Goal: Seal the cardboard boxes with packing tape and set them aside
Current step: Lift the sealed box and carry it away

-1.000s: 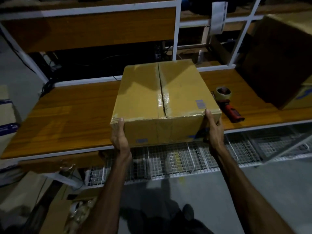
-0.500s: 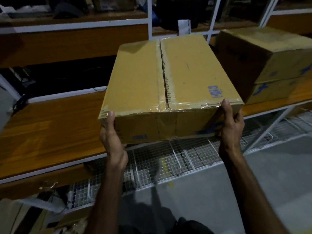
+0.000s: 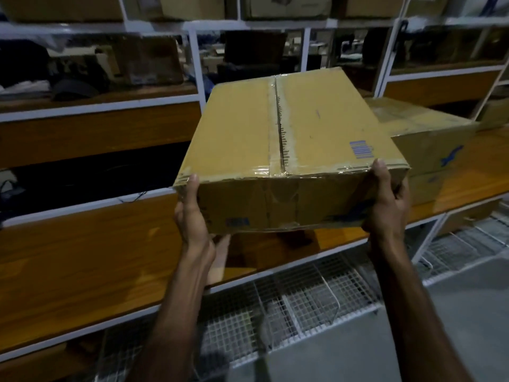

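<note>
Head view: the left hand [image 3: 192,216] and right hand [image 3: 385,205] grip the near corners of the taped box [image 3: 289,139], thumbs up at its top edge, holding it above the wooden surface [image 3: 82,266]. Just right of it sit stacked boxes [image 3: 429,139].

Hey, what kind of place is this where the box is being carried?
Probably a warehouse packing or storage area. A taped cardboard box is held in the left hand and right hand above a wooden workbench, stacked boxes sit alongside, and white-framed shelving holds more cartons.
</note>
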Demonstrator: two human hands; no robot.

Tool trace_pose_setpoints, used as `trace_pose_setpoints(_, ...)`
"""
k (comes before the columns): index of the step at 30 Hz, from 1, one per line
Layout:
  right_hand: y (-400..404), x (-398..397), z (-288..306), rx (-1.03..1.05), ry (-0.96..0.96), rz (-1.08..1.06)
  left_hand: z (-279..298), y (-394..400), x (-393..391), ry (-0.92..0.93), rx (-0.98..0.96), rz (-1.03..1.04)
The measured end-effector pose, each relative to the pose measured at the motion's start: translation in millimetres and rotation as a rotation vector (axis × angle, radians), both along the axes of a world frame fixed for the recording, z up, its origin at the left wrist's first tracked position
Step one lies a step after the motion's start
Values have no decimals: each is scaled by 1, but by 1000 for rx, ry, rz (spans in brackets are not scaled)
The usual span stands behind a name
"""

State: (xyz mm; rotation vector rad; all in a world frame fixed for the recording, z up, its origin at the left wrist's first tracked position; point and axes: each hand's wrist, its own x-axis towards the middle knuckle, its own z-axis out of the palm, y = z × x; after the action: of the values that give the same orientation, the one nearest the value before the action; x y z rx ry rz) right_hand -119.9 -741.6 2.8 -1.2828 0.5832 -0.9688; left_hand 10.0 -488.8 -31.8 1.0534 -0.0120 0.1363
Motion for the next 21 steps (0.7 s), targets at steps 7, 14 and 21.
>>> trace_pose_setpoints(7,-150,20,51,-26,-61,6,57,-152,26,-10,-46,75)
trace_pose_setpoints(14,-309,53,79,-9,-66,-9,100,-305,45,2,16,17)
trace_pose_setpoints(21,-426,87,82,-1,10,-72,120,-423,62,67,-17,43)
